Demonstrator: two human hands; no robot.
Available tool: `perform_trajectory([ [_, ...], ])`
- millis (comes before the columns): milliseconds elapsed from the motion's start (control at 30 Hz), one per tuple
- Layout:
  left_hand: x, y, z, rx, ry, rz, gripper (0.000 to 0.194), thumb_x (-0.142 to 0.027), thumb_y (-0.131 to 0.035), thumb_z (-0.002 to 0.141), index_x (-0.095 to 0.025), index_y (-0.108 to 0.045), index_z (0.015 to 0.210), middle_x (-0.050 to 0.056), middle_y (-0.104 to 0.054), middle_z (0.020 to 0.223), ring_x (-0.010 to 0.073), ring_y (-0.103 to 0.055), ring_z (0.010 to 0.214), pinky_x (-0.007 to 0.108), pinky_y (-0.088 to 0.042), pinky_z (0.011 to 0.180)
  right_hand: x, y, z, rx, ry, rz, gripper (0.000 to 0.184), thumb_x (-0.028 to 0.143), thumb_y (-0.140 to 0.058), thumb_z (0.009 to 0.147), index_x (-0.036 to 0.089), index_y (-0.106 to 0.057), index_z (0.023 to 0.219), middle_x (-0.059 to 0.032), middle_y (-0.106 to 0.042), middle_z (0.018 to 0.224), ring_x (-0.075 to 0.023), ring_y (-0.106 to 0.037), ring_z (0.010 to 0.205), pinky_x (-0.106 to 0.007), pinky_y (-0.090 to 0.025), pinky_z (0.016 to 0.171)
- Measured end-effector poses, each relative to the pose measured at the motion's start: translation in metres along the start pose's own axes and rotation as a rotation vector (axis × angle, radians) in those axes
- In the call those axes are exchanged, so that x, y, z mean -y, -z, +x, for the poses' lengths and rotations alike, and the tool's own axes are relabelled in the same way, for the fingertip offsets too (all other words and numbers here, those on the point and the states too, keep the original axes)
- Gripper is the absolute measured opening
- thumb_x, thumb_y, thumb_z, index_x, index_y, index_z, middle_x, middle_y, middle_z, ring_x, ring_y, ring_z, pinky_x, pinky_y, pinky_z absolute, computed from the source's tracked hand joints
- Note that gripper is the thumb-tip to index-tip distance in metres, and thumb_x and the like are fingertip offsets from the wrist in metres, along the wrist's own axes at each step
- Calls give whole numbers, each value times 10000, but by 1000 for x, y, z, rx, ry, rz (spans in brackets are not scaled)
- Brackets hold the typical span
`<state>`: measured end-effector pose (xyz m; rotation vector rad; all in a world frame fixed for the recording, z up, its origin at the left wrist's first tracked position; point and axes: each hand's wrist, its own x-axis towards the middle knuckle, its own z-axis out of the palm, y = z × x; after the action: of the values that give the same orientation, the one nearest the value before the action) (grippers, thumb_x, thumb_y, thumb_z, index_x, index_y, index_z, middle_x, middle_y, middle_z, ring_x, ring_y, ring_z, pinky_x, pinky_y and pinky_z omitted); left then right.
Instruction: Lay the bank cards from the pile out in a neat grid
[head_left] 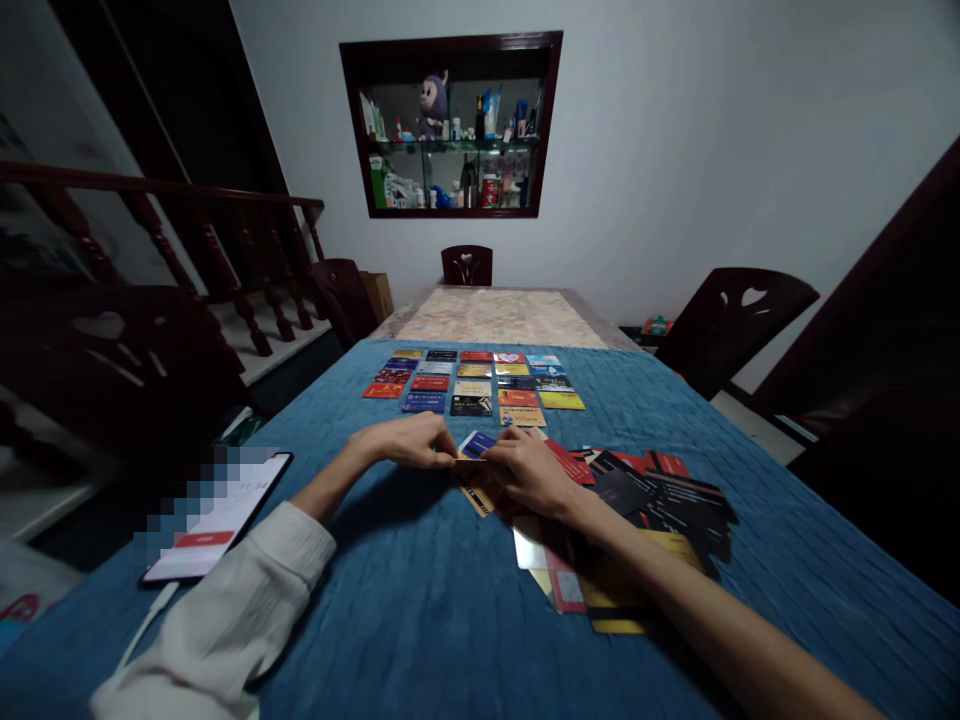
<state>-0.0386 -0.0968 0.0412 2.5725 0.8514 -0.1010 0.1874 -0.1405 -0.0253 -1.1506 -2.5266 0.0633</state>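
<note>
My left hand and my right hand meet over the blue quilted cloth, fingers pinched together on a card with a blue and white face. Under my right hand lies a loose heap of cards, red, black and yellow, spread toward the right. Farther out, several cards lie face up in neat rows. My left arm wears a white sleeve; my right forearm is bare.
A phone with a lit screen and a white cable lies on the cloth at the left. Dark wooden chairs stand round the table. A stair railing runs at the left, and a wall cabinet holds bottles and a plush toy.
</note>
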Motion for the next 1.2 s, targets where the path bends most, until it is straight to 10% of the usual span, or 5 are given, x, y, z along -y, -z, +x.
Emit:
perform_trajectory([
  [600, -4, 0, -1, -61, 67, -12, 349, -85, -555, 709, -166, -757, 982, 19, -762, 859, 143, -642, 732, 206, -443, 667, -1, -15, -2, -163, 39, -180, 178, 184, -542, 931, 205, -647, 1073, -72, -727, 942, -231, -515, 943, -354, -310, 825],
  [1200, 10, -16, 16, -430, 3, 49, 195, -61, -544, 775, -109, -720, 842, 39, -721, 801, 134, -612, 730, 218, -427, 691, -6, -13, -2, -351, -16, -369, 311, 176, -467, 941, 175, -570, 1235, -129, -595, 1184, -284, -429, 1109, -437, -283, 973],
])
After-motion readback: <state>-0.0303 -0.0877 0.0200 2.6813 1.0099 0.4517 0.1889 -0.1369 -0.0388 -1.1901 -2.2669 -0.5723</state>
